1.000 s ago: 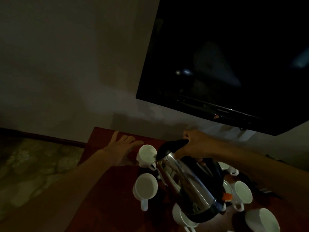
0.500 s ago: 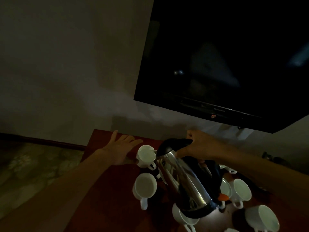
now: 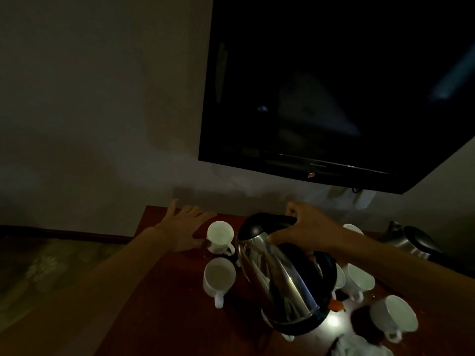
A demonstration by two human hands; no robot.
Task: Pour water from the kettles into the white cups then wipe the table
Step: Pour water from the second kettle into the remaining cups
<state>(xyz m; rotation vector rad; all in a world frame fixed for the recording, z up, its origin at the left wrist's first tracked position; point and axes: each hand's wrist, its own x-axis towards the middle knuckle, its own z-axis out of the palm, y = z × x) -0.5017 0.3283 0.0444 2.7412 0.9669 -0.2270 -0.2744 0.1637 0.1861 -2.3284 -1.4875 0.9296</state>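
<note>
The right hand grips the handle of the steel kettle, tilted toward a white cup. The left hand lies flat, fingers spread, on the table beside that cup.

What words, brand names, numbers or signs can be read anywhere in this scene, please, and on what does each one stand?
No text can be read with certainty.
Television, middle of the lower bezel: a small pale brand mark, too blurred to read.
Television, left of the lower bezel: a faint label, too dim and blurred to read.
Steel kettle: no lettering shows.
White cups: plain, no print shows.
</note>
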